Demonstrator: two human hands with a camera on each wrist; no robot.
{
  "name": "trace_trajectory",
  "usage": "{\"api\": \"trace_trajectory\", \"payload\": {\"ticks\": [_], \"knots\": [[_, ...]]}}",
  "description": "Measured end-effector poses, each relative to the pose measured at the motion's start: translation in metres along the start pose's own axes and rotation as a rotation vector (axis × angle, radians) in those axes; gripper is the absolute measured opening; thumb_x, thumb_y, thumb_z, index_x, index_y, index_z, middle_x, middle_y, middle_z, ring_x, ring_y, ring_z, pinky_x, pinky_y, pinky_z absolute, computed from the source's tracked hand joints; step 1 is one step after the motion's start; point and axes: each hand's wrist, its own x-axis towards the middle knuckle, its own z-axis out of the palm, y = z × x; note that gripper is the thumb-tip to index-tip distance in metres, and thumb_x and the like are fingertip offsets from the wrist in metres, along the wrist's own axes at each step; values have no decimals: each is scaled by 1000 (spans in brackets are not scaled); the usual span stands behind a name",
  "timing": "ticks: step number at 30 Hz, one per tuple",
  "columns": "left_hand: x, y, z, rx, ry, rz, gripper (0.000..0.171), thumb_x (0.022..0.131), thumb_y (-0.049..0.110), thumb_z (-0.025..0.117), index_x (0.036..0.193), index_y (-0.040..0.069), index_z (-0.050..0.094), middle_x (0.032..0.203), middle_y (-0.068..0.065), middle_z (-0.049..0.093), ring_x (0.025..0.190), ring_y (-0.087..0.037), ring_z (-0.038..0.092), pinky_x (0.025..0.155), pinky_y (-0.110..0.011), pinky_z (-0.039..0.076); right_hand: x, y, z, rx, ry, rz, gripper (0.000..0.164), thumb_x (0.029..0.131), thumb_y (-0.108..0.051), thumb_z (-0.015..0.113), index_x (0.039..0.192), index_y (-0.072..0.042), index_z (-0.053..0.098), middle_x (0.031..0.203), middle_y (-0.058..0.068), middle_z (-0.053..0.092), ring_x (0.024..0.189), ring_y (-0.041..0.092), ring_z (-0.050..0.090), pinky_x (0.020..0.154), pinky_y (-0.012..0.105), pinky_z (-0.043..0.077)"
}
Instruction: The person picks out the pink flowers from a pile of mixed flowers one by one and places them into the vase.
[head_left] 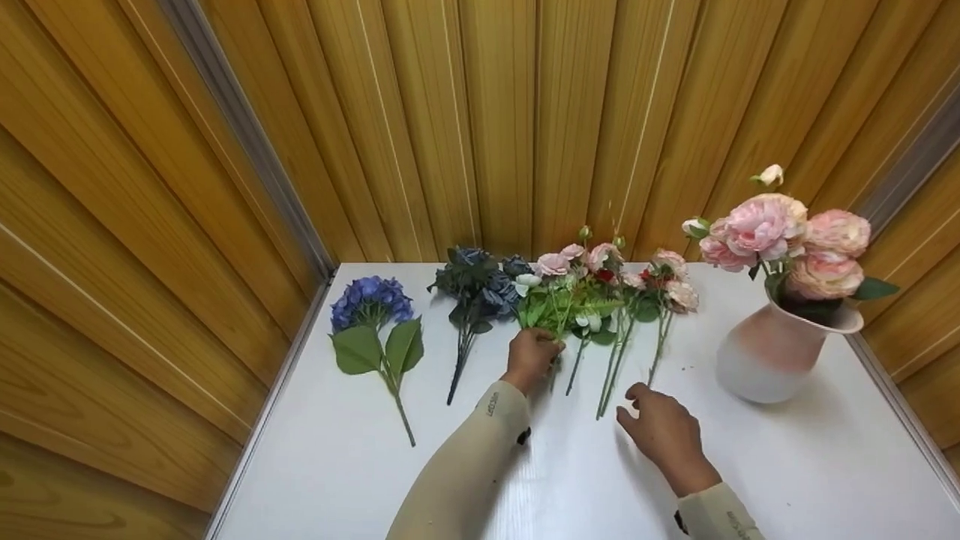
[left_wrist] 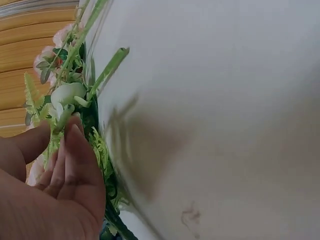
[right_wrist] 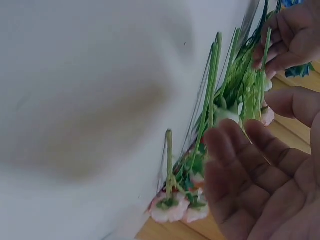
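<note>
My left hand (head_left: 534,360) pinches the green stem of a leafy sprig (head_left: 559,306) between thumb and fingers, among the flowers at the middle of the table. In the left wrist view, the cut end of the stem (left_wrist: 64,117) pokes out past the fingertips. My right hand (head_left: 666,429) is held over the table, its fingers loosely bent with nothing in them. Just beyond it lie pink flowers (head_left: 681,295) on a thin stem, and left of those a pair of long green stems (head_left: 611,379). White blossoms (head_left: 590,322) show among the greenery.
At the right stands a pink and white vase (head_left: 772,356) with large pink peonies (head_left: 761,225). On the left lie a blue hydrangea (head_left: 373,302) with broad leaves and a bunch of dark blue roses (head_left: 472,281). Wood-look panels (head_left: 495,127) wall the white table (head_left: 315,480) behind and at both sides.
</note>
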Motion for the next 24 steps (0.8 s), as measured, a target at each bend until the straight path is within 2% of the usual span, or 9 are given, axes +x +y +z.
{"api": "trace_trajectory", "payload": {"ticks": [4,7,11,14,16,18,22,24], "knots": [[-10,-2,-2,-86,-90,10,34,109,10,77,141,0,77,118,-15,86,99,-28,82,72,-32,62,0,-8,9,33,7,-25,35,103,-26,80,131,-5,76,118,18,85,88,31,80,64,46,60],[-19,2,-4,-164,-137,7,36,108,6,77,142,-3,75,119,-13,84,105,-28,83,78,-31,68,2,-13,13,74,7,-26,40,105,-31,79,135,-5,75,123,21,85,95,38,81,70,52,63],[-32,12,-3,-236,-171,6,31,107,5,78,137,-5,75,113,-11,82,101,-22,83,81,-34,73,5,-21,14,187,-32,-22,50,109,-36,77,148,-4,70,134,25,81,116,46,80,90,62,66],[-45,19,-3,-279,-198,20,25,107,3,77,132,-3,76,111,-10,82,98,-17,82,81,-36,73,6,-30,16,318,-73,-19,54,112,-35,74,154,-3,65,139,26,79,127,46,77,103,64,64],[-54,22,-3,-302,-216,38,23,106,2,78,129,-2,77,110,-9,83,99,-15,82,82,-35,73,6,-35,17,400,-75,-17,50,113,-34,73,153,-4,67,138,23,80,127,42,79,105,60,65],[-61,25,-3,-306,-229,58,21,106,4,79,126,-1,78,109,-7,84,98,-13,81,81,-33,72,5,-40,19,455,-52,-10,40,114,-31,73,146,-6,73,132,18,83,120,35,82,100,52,68],[-72,28,-7,-291,-233,89,16,104,7,83,118,1,80,106,-4,85,95,-10,79,80,-28,68,2,-47,21,508,-1,-6,23,113,-25,74,128,-9,82,114,11,87,99,17,81,85,33,66],[-75,28,-11,-290,-226,97,13,104,10,84,116,4,82,107,-4,86,95,-10,79,80,-29,69,0,-49,22,521,5,-10,19,113,-21,74,124,-8,83,108,12,87,92,12,79,81,27,62]]}}
